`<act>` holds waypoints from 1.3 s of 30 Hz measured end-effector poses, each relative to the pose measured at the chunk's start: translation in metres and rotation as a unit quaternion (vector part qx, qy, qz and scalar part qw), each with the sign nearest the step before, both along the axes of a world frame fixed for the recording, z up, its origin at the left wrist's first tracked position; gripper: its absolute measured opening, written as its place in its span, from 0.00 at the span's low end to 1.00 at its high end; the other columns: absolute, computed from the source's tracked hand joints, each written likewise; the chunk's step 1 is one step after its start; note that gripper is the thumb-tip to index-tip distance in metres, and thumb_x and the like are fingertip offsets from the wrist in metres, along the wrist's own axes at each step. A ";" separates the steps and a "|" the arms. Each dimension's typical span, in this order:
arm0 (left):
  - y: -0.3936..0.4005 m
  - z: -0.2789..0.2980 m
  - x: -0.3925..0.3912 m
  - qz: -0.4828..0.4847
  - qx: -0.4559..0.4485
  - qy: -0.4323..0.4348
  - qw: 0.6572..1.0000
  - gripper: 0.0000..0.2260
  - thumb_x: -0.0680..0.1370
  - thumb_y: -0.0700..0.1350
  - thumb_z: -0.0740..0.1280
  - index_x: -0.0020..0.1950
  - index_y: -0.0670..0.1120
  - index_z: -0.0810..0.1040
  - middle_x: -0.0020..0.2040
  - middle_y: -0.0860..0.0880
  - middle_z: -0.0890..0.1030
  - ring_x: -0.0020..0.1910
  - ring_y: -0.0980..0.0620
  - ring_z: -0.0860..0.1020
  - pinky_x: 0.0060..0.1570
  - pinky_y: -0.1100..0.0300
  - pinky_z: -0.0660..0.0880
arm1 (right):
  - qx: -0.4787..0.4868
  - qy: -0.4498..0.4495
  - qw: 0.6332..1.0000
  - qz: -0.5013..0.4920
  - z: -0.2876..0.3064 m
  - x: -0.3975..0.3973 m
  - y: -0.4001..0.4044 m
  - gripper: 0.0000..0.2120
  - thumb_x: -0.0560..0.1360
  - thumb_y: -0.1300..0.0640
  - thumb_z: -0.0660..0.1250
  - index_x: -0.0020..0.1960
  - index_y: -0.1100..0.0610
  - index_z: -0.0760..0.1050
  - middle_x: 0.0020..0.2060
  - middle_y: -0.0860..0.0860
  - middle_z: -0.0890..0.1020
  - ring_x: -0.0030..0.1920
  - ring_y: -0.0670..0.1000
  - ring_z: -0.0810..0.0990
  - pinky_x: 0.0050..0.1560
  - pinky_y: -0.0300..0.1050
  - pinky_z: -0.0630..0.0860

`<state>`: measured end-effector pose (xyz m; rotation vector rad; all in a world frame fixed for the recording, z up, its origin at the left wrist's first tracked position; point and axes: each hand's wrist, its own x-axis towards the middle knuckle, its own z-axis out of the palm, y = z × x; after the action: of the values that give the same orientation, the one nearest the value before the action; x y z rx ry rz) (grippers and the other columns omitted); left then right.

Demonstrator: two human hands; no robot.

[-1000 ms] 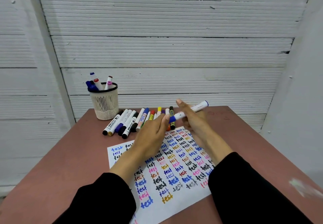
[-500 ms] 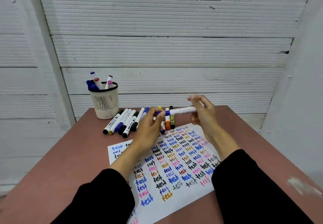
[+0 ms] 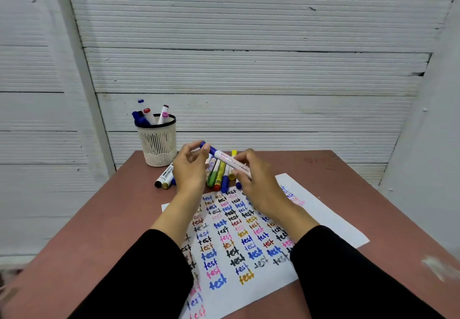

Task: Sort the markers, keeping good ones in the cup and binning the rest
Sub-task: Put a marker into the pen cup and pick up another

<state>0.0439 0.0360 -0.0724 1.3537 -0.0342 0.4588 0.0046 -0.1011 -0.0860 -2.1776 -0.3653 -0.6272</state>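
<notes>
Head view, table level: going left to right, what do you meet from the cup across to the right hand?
Mesh cup holding markers → two capped markers lying on the table → left hand → blue-capped marker held between both hands → right hand.

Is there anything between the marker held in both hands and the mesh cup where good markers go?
Nothing visible blocks the way. The blue-capped marker is held above the table by the left hand and the right hand. The mesh cup stands just left of it, its opening partly filled by other markers.
</notes>
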 end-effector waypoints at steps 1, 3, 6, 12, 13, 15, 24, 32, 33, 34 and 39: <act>0.000 0.000 0.000 0.010 0.013 -0.015 1.000 0.04 0.79 0.45 0.67 0.53 0.47 0.79 0.45 0.49 0.82 0.48 0.51 0.81 0.38 0.69 0.77 | -0.004 -0.029 0.999 -0.018 0.000 0.001 -0.001 0.06 0.79 0.62 0.64 0.55 0.55 0.73 0.50 0.50 0.78 0.49 0.50 0.76 0.45 0.39 0.71; 0.000 0.000 -0.001 0.034 0.052 -0.044 0.997 0.04 0.79 0.46 0.67 0.49 0.48 0.81 0.44 0.51 0.83 0.48 0.51 0.82 0.45 0.63 0.78 | -0.009 -0.070 0.997 -0.045 0.000 0.002 -0.004 0.06 0.79 0.62 0.64 0.55 0.57 0.76 0.49 0.51 0.79 0.48 0.50 0.76 0.45 0.41 0.73; 0.002 -0.002 0.000 0.050 0.071 -0.067 0.994 0.05 0.78 0.46 0.68 0.45 0.47 0.82 0.41 0.50 0.84 0.43 0.50 0.83 0.47 0.57 0.80 | -0.017 -0.096 0.993 -0.071 0.003 -0.001 -0.005 0.08 0.80 0.60 0.63 0.57 0.57 0.77 0.47 0.51 0.80 0.47 0.49 0.75 0.46 0.40 0.71; 0.003 0.000 -0.005 0.038 0.066 -0.078 0.994 0.06 0.77 0.42 0.69 0.41 0.49 0.81 0.38 0.51 0.83 0.40 0.52 0.82 0.43 0.64 0.79 | -0.063 -0.084 0.988 -0.110 0.002 0.000 -0.003 0.11 0.82 0.56 0.58 0.53 0.58 0.78 0.42 0.52 0.80 0.42 0.51 0.75 0.39 0.46 0.70; 0.002 0.000 -0.006 0.037 0.066 -0.083 0.994 0.05 0.77 0.42 0.69 0.41 0.48 0.81 0.37 0.51 0.83 0.39 0.52 0.82 0.42 0.64 0.79 | -0.068 -0.077 0.988 -0.112 0.002 0.001 -0.003 0.11 0.82 0.56 0.57 0.51 0.58 0.78 0.39 0.52 0.80 0.39 0.52 0.74 0.36 0.46 0.68; 0.002 -0.001 -0.007 0.032 0.062 -0.085 0.994 0.05 0.77 0.42 0.70 0.41 0.48 0.81 0.37 0.51 0.83 0.38 0.54 0.82 0.42 0.63 0.79 | -0.072 -0.054 0.990 -0.108 0.002 0.001 -0.005 0.12 0.82 0.56 0.56 0.48 0.58 0.77 0.34 0.50 0.77 0.33 0.50 0.71 0.31 0.44 0.62; -0.007 0.019 -0.017 -0.009 0.054 -0.078 0.995 0.04 0.78 0.43 0.68 0.45 0.51 0.75 0.46 0.51 0.81 0.50 0.50 0.82 0.49 0.58 0.80 | 0.191 -0.008 0.981 0.015 0.029 -0.007 -0.019 0.08 0.78 0.57 0.67 0.56 0.53 0.78 0.48 0.49 0.81 0.43 0.38 0.79 0.40 0.29 0.73; -0.041 0.033 -0.047 -0.108 0.254 -0.072 0.958 0.02 0.77 0.44 0.69 0.49 0.50 0.80 0.45 0.54 0.83 0.43 0.56 0.81 0.43 0.61 0.76 | 0.472 -0.019 0.880 -0.044 0.045 -0.035 -0.077 0.05 0.75 0.59 0.71 0.49 0.57 0.78 0.39 0.50 0.80 0.35 0.42 0.77 0.39 0.33 0.74; -0.054 0.038 -0.051 -0.109 0.268 -0.067 0.955 0.03 0.77 0.44 0.70 0.50 0.49 0.81 0.46 0.53 0.83 0.43 0.56 0.80 0.41 0.62 0.74 | 0.483 -0.023 0.874 -0.055 0.045 -0.041 -0.089 0.05 0.75 0.59 0.71 0.49 0.59 0.78 0.38 0.49 0.79 0.33 0.41 0.76 0.39 0.34 0.74; -0.068 0.043 -0.054 -0.113 0.274 -0.062 0.953 0.05 0.76 0.43 0.70 0.51 0.48 0.81 0.47 0.52 0.83 0.43 0.55 0.79 0.41 0.63 0.72 | 0.489 -0.029 0.870 -0.064 0.045 -0.048 -0.102 0.04 0.76 0.59 0.70 0.49 0.59 0.78 0.37 0.49 0.79 0.32 0.42 0.76 0.39 0.34 0.73; -0.164 0.044 -0.080 -0.202 0.274 -0.054 0.939 0.04 0.76 0.41 0.71 0.49 0.49 0.81 0.45 0.51 0.82 0.43 0.53 0.79 0.48 0.59 0.75 | 0.443 -0.036 0.879 -0.171 0.051 -0.105 -0.181 0.05 0.79 0.56 0.66 0.48 0.58 0.72 0.29 0.48 0.74 0.26 0.45 0.70 0.30 0.38 0.71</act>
<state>-0.0363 -0.1277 -0.0280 1.8114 -0.5589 0.1733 -0.1008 -0.2821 -0.0352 -1.3256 0.2595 -0.8578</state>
